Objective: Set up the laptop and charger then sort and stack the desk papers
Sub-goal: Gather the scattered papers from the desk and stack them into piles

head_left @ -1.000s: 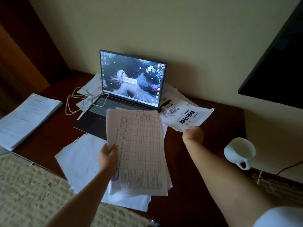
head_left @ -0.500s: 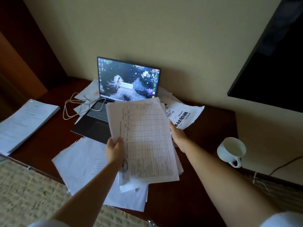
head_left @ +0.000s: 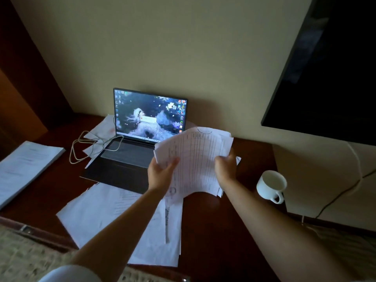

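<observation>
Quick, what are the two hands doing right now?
Left hand: holding the left side of the bundle of papers.
Right hand: holding the right side of the same bundle.

White cup [head_left: 271, 185] on dark desk [head_left: 213, 231] — black screen [head_left: 333, 78] on wall.

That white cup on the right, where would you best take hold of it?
By its handle, coming from the near side. The cup leans over, mouth facing up and left, and its handle loop points toward the person, free of the papers both hands hold.
</observation>
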The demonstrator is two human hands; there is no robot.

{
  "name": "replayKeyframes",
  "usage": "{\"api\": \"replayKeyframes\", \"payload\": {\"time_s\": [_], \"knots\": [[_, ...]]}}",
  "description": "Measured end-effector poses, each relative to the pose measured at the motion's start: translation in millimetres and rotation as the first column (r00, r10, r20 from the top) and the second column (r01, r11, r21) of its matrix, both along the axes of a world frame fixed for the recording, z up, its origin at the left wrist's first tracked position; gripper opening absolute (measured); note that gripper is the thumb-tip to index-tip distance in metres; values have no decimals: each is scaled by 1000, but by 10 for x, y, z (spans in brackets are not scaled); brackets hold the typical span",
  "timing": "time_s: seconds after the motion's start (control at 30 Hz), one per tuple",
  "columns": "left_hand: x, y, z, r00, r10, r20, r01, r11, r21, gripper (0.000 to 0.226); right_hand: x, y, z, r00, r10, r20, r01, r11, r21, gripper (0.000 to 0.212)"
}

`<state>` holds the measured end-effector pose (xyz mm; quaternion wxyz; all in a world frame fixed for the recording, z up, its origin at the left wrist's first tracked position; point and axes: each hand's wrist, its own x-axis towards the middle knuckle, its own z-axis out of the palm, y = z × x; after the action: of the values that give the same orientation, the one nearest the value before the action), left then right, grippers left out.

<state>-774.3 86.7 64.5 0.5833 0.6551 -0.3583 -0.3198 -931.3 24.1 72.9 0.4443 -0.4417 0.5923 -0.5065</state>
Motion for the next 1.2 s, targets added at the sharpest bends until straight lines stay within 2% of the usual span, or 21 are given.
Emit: {"api": "replayKeyframes", "payload": {"time_s": [0.07,0.13,0.2,0.3,0.43,0.57,0.7,0.87,1.0,1.13,1.2], "knots": [[-12,-2,77,1000,-22,-22,22,1000,2,36,-11,30,30,998,-54,32,54,998,-10,40],[-19,-6,196,999,-36,-36,35,999,-18,44,-21,27,110,988,-124,95,128,991,-45,48],[-21,10,257,996,-79,-46,77,996,-43,47,-44,61,152,986,-107,124,117,990,-80,59],[-25,79,224,992,-116,-57,115,993,-14,47,-67,209,57,995,-63,77,67,997,-47,65],[-4,102,216,992,-102,-73,102,995,-3,41,-52,269,86,979,-148,144,158,985,-63,54],[-51,167,154,990,-117,-77,122,991,64,29,-152,307,63,999,-12,39,10,998,55,23],[-97,165,208,995,-73,-74,79,993,88,22,-250,307,206,990,118,74,-123,989,80,10],[-187,253,110,997,-46,-61,55,987,152,20,-477,363,5,952,303,-30,-298,947,124,18],[-289,241,117,999,7,-52,1,989,150,20,-536,370,18,955,291,59,-294,954,60,17],[-379,316,8,999,26,-37,-18,979,205,23,-654,408,-132,937,349,9,-347,929,128,20],[-417,338,-13,997,72,-38,-64,979,193,25,-683,423,-179,941,335,52,-339,934,116,19]]}}
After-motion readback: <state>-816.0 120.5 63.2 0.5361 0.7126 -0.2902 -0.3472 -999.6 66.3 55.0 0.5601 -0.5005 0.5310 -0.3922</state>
